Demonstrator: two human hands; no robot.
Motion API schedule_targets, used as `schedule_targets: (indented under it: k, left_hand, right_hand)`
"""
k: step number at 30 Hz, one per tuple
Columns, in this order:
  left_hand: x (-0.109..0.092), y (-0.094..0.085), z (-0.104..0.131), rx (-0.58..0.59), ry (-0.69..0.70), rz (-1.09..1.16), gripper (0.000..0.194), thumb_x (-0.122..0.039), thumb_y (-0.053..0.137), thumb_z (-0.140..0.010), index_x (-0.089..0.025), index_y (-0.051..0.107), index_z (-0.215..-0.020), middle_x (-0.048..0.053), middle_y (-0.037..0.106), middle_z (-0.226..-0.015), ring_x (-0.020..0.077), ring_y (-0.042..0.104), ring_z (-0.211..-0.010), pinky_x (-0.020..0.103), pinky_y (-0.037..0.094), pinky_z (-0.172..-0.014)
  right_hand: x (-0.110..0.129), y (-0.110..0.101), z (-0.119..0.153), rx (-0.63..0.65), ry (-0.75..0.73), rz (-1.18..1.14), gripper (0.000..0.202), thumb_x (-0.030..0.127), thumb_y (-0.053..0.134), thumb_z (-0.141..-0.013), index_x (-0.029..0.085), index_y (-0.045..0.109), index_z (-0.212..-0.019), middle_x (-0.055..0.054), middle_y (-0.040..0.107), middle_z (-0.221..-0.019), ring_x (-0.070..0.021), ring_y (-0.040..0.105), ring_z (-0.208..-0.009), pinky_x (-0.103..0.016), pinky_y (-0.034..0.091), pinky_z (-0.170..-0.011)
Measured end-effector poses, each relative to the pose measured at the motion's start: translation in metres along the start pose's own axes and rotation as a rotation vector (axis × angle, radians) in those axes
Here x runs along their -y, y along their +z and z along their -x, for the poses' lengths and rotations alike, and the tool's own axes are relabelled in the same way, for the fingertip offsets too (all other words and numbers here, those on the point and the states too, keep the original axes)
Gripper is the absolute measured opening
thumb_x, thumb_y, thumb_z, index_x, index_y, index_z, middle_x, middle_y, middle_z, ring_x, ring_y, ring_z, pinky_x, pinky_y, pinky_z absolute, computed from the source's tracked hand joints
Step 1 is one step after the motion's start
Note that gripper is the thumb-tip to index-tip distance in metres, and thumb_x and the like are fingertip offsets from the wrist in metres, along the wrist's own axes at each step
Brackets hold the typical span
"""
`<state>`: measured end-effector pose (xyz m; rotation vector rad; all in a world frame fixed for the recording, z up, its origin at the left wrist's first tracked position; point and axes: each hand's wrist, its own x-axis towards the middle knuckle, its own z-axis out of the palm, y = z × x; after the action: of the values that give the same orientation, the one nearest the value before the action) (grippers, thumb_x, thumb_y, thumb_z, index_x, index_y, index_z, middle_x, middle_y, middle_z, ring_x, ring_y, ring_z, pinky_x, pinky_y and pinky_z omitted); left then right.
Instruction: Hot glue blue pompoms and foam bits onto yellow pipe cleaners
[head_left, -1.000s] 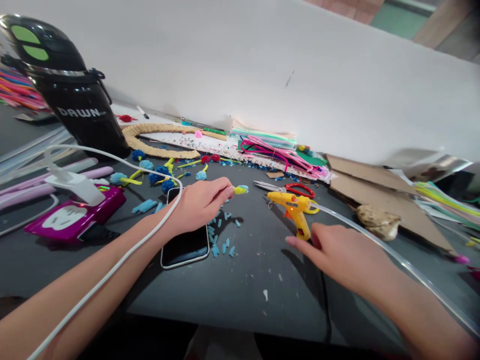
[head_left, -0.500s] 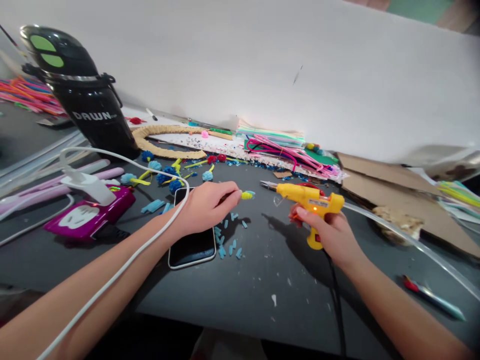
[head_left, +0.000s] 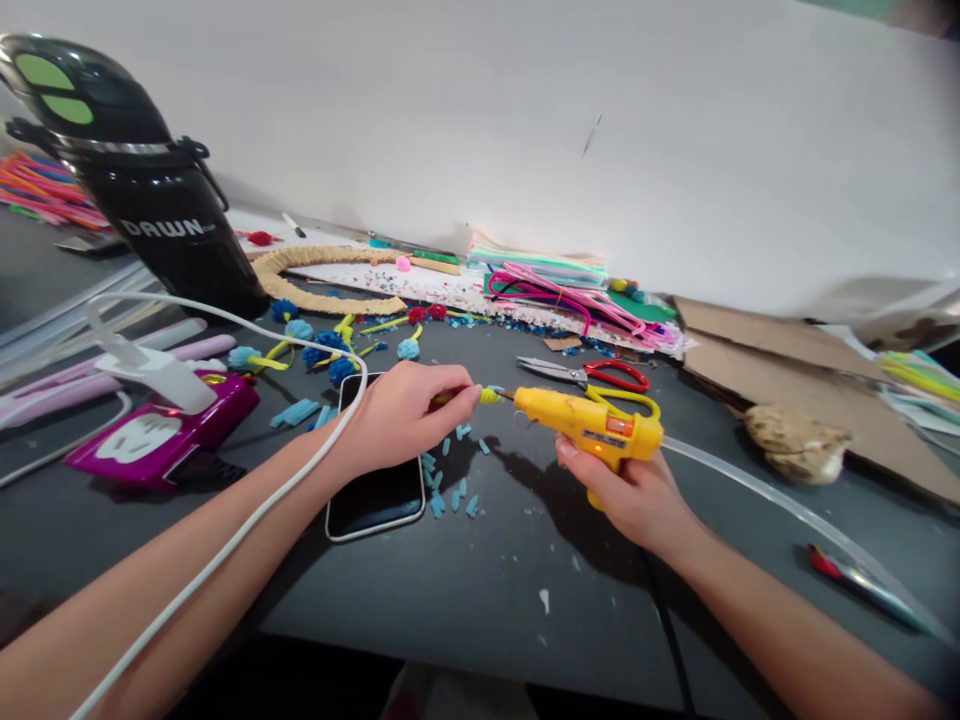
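My left hand point(head_left: 420, 412) pinches a small yellow-green stem piece point(head_left: 490, 395) with a bit of blue at its end, above a phone point(head_left: 377, 500). My right hand point(head_left: 630, 490) is wrapped round the handle of a yellow glue gun point(head_left: 581, 418). The gun's nozzle points left and is at the tip of the stem piece; whether they touch is hard to tell. Small light-blue snippets point(head_left: 456, 500) lie on the table beside the phone. Behind the gun are scissors point(head_left: 555, 372) with red and yellow handles.
A black bottle point(head_left: 169, 220) stands at the back left, near a purple power adapter point(head_left: 161, 430). A white cable point(head_left: 277, 515) crosses over my left forearm. Blue pompoms point(head_left: 322, 350), a tan ring point(head_left: 300, 290), cardboard point(head_left: 795, 400) and a cutter point(head_left: 862, 585) lie around.
My right hand has moved left with the glue gun, bringing its nozzle to the stem piece. The scissors behind it now show more fully. The whole view has shifted slightly.
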<state>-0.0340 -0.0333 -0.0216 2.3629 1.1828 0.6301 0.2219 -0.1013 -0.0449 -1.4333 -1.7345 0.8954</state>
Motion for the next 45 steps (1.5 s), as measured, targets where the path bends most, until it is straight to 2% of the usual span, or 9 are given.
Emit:
schedule_targets:
  k: [12,20,37,41,45]
  left_hand:
    - [0.000,0.000,0.001,-0.003,0.012,0.022,0.028,-0.036,0.047,-0.094,-0.018,0.059,-0.077,-0.005,0.052,-0.060,0.0076,0.043,-0.054,0.023,0.028,-0.054]
    - [0.000,-0.001,0.001,0.000,0.010,0.012,0.031,-0.037,0.045,-0.095,-0.017,0.058,-0.076,-0.005,0.050,-0.059,0.0078,0.041,-0.054,0.024,0.027,-0.053]
    - [0.000,0.000,0.002,-0.002,0.004,0.032,0.032,-0.037,0.043,-0.096,-0.017,0.057,-0.076,-0.003,0.052,-0.061,0.0092,0.045,-0.055,0.024,0.029,-0.054]
    - [-0.002,-0.002,0.001,-0.035,-0.024,0.067,0.035,-0.039,0.042,-0.096,-0.017,0.056,-0.074,-0.004,0.050,-0.061,0.0092,0.044,-0.057,0.024,0.029,-0.054]
    - [-0.005,-0.005,0.000,-0.101,-0.066,0.112,0.036,-0.038,0.042,-0.096,-0.016,0.059,-0.074,-0.003,0.049,-0.061,0.0090,0.043,-0.056,0.023,0.030,-0.053]
  right_hand:
    - [0.003,-0.001,0.000,0.025,-0.030,0.062,0.021,0.038,0.058,-0.090,0.020,0.067,-0.085,0.001,0.066,-0.075,-0.0135,0.061,-0.070,-0.022,0.050,-0.066]
    - [0.002,-0.002,0.000,0.021,-0.026,0.077,0.022,0.040,0.057,-0.091,0.020,0.067,-0.086,0.000,0.067,-0.076,-0.0146,0.061,-0.070,-0.024,0.050,-0.066]
    - [0.002,-0.004,0.000,0.004,0.003,0.087,0.025,0.042,0.057,-0.090,0.020,0.069,-0.091,-0.002,0.071,-0.085,-0.0199,0.066,-0.079,-0.029,0.054,-0.073]
    - [0.002,-0.005,0.000,-0.013,-0.007,0.095,0.026,0.043,0.058,-0.089,0.020,0.070,-0.092,-0.002,0.072,-0.083,-0.0196,0.067,-0.078,-0.028,0.054,-0.073]
    - [0.000,-0.014,-0.005,-0.073,0.025,0.204,0.033,0.047,0.060,-0.087,0.020,0.071,-0.101,-0.003,0.073,-0.088,-0.0216,0.067,-0.081,-0.031,0.054,-0.074]
